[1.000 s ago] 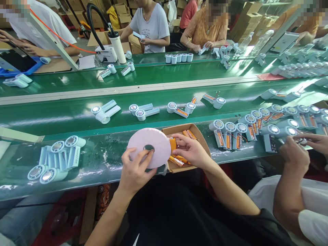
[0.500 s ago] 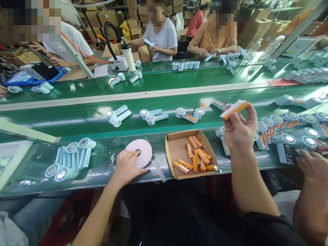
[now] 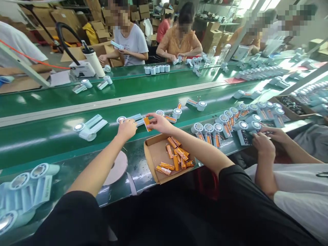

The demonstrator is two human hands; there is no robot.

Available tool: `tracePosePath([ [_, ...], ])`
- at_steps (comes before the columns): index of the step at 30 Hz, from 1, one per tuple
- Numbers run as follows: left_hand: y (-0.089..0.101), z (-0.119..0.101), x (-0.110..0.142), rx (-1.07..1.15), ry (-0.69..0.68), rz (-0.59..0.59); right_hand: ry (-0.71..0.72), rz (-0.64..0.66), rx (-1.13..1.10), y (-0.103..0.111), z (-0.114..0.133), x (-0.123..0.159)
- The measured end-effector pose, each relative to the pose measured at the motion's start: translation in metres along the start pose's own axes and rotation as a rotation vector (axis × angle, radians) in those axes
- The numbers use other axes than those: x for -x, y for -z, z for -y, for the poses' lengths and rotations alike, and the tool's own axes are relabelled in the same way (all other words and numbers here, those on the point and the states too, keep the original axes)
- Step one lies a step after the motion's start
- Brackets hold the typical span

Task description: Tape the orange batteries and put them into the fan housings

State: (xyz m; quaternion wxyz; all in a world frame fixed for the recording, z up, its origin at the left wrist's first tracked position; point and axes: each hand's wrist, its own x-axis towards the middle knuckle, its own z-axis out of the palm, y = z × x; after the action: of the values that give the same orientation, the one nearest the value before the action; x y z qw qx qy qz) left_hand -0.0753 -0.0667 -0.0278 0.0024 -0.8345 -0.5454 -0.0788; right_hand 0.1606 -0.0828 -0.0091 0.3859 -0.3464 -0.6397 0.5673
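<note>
We see the right hand [image 3: 162, 123] pinching an orange battery [image 3: 147, 124] at its fingertips, just beyond the right-hand ends of two pale blue handles [image 3: 133, 118] that lie on the green belt [image 3: 57, 131]. The handles run left to right, from the fan heads [image 3: 121, 119] toward that hand, while the battery's long axis stands nearly crosswise to them, tilted a little; we cannot tell whether it touches a handle or is held just above. The left hand [image 3: 127, 130] is nearer the fan heads, its fingers bent over the one closer to us, and we cannot tell whether they grip it or only rest there. Nearer our body, the cardboard tray [image 3: 153, 158] of loose batteries [image 3: 176, 162] sits below the right forearm, with the tape roll [image 3: 119, 168] to its left
</note>
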Motion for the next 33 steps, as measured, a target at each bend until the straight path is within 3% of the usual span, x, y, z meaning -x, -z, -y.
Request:
tracePosePath([
  [5, -0.007, 0.018, -0.013, 0.144, -0.132, 0.110, 0.025, 0.063, 0.056, 0.003, -0.011, -0.008],
  [9, -0.005, 0.021, -0.018, 0.254, -0.152, 0.151, 0.049, 0.019, 0.219, 0.008, -0.018, -0.015],
  [14, -0.008, 0.015, -0.017, 0.320, -0.063, 0.133, 0.038, -0.053, 0.544, 0.014, -0.025, -0.020],
  [19, -0.015, 0.004, -0.021, 0.337, 0.071, 0.101, 0.078, 0.024, 0.708, 0.014, -0.026, -0.023],
  [24, -0.014, -0.005, -0.024, 0.359, 0.115, 0.099, 0.056, 0.132, 0.895, 0.012, -0.026, -0.028],
  [29, -0.016, -0.013, -0.022, 0.384, 0.147, 0.084, 0.032, 0.220, 0.903, 0.002, -0.030, -0.034],
  [33, -0.015, -0.023, -0.032, 0.403, 0.150, 0.069, 0.054, 0.193, 0.780, -0.006, -0.021, -0.044],
])
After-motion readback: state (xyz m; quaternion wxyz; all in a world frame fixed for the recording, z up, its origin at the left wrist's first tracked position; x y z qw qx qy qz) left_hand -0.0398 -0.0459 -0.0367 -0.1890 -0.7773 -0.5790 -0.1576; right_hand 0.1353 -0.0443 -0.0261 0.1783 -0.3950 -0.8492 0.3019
